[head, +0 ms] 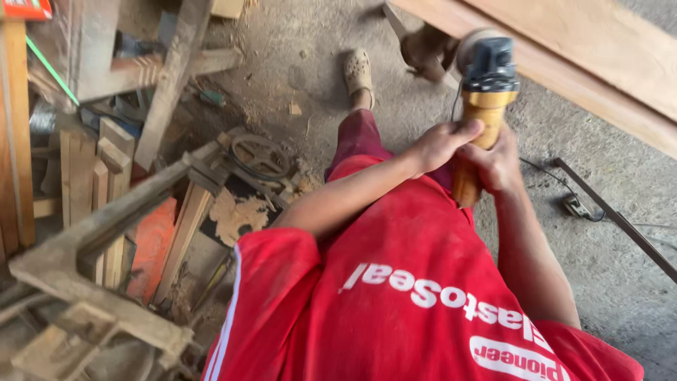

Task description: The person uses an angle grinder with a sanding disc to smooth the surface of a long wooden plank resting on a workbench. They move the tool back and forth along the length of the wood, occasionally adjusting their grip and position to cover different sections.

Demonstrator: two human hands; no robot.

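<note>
- Red shirt (423,296) fills the bottom of your view, dusty, with white lettering I'll skip.
- Both your forearms run up from it and meet at an angle grinder (483,106), right in front of your chest and above your knee.
- Your left hand (438,144) is wrapped onto the tool's yellow-orange body from the left side, thumb lying across the upper part of the barrel, so it's clamped on it.
- Your right hand (499,166) is closed round the same barrel from the right, a bit lower, fingers curled behind where I can't see them.
- Black head of the tool points away from you, towards a long wooden plank (599,63) running diagonally across the top right. Can't tell if the disc touches the wood, it's blurred.
- One foot in a pale clog (358,70) is planted on the dusty concrete floor (599,233) further out.
- Over on the left there's a pile of scrap timber (106,212) with a round metal wheel (259,156) lying in it.
- Off right, a black cord (546,175) trails to a small plug block (577,206) on the floor.
</note>
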